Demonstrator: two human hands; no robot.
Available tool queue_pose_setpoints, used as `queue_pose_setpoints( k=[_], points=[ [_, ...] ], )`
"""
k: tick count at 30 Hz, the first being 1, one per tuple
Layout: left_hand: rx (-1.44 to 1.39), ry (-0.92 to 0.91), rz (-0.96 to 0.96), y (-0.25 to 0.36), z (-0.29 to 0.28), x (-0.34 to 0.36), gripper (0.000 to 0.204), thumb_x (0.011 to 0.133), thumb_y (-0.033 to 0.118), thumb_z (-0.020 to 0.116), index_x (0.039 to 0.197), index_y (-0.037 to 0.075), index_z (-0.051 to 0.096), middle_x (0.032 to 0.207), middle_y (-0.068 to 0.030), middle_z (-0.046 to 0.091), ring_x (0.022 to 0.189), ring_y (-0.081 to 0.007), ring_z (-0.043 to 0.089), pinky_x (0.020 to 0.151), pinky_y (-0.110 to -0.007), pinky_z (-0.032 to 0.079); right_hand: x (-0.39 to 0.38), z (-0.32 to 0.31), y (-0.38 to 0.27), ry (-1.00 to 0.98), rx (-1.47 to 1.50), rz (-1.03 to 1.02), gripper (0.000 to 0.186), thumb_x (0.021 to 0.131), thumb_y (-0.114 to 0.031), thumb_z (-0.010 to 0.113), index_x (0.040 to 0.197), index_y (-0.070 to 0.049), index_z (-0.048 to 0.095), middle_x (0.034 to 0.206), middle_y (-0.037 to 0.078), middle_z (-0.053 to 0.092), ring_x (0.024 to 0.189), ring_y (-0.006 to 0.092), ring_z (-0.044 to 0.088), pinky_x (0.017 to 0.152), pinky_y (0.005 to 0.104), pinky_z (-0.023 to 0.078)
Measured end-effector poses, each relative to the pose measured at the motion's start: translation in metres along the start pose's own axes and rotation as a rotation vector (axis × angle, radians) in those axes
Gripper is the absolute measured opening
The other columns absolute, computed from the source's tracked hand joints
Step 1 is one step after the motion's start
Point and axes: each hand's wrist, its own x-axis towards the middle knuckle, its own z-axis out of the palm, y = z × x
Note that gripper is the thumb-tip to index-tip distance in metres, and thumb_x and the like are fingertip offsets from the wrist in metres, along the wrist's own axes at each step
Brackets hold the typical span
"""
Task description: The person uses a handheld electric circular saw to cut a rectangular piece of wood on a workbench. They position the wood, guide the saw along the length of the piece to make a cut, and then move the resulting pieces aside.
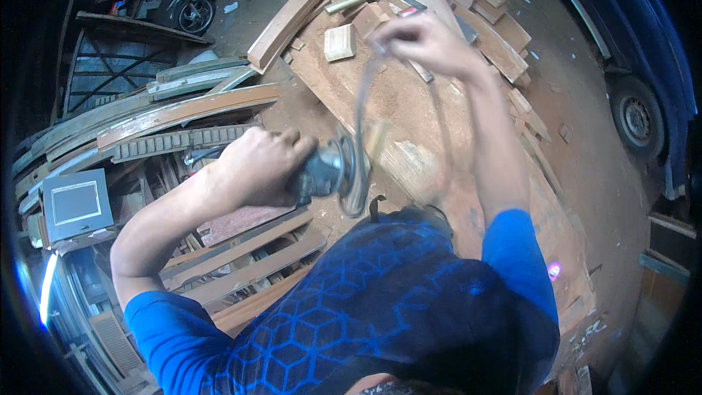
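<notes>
My left hand grips a dark handheld power tool held sideways over the left edge of a sawdust-covered board. My right hand is raised over the far part of the board, fingers curled and pinched on a dark cord, blurred by motion, that hangs in a loop toward the tool. A pale wooden block lies beyond the cord, and a light strip of wood sits just beside the tool.
Planks and offcuts surround the board. Long stacked timber and a grey box-like panel are at left. A scooter stands at back left, a blue vehicle along the right.
</notes>
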Motion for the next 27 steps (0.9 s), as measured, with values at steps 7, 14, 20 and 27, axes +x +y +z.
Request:
queue_pose_setpoints(
  k=[7, 14, 20, 27],
  points=[
    [-0.712, 0.27, -0.464, -0.073, 0.042, 0.009, 0.08, 0.063, 0.033, 0.087, 0.132, 0.0, 0.061, 0.096, -0.0157, 0.073, 0.093, -0.0323, 0.073, 0.086, -0.042, 0.056, -0.14, 0.06, -0.04, -0.785, 0.26, 0.357, 0.076, 0.082, -0.04, 0.088, 0.139, 0.002, 0.062, 0.105, 0.012, 0.076, 0.086, 0.0183, 0.072, 0.076, 0.0314, 0.058],
    [-0.89, 0.184, -0.014, -0.048, -0.007, 0.007, 0.083, 0.059, 0.027, 0.089, 0.133, 0.003, 0.061, 0.104, -0.0114, 0.071, 0.088, -0.0237, 0.071, 0.076, -0.038, 0.059, -0.061, 0.169, 0.098, 0.056, 0.105, 0.343, 0.079, 0.093, -0.038, 0.076, 0.155, -0.006, 0.04, 0.144, 0.02, 0.055, 0.133, 0.0292, 0.054, 0.112, 0.0397, 0.045],
    [-0.333, 0.261, 0.133, -0.026, -0.038, -0.01, 0.104, 0.042, 0.027, 0.091, 0.137, 0.001, 0.058, 0.112, -0.0196, 0.067, 0.101, -0.0402, 0.069, 0.082, -0.046, 0.057, 0.02, 0.11, 0.125, -0.094, 0.586, 0.328, 0.081, 0.098, -0.03, 0.071, 0.163, -0.012, 0.027, 0.154, 0.015, 0.048, 0.128, 0.0249, 0.059, 0.112, 0.0401, 0.049],
    [-0.126, -0.075, 0.109, -0.007, -0.028, -0.019, 0.092, 0.051, 0.028, 0.089, 0.137, 0.011, 0.06, 0.112, -0.0186, 0.067, 0.095, -0.0391, 0.07, 0.078, -0.049, 0.057, 0.064, 0.029, 0.071, -0.256, 0.367, 0.7, 0.071, 0.103, -0.043, 0.063, 0.156, -0.001, 0.039, 0.139, 0.026, 0.059, 0.111, 0.0284, 0.071, 0.093, 0.0397, 0.062]
  ],
)
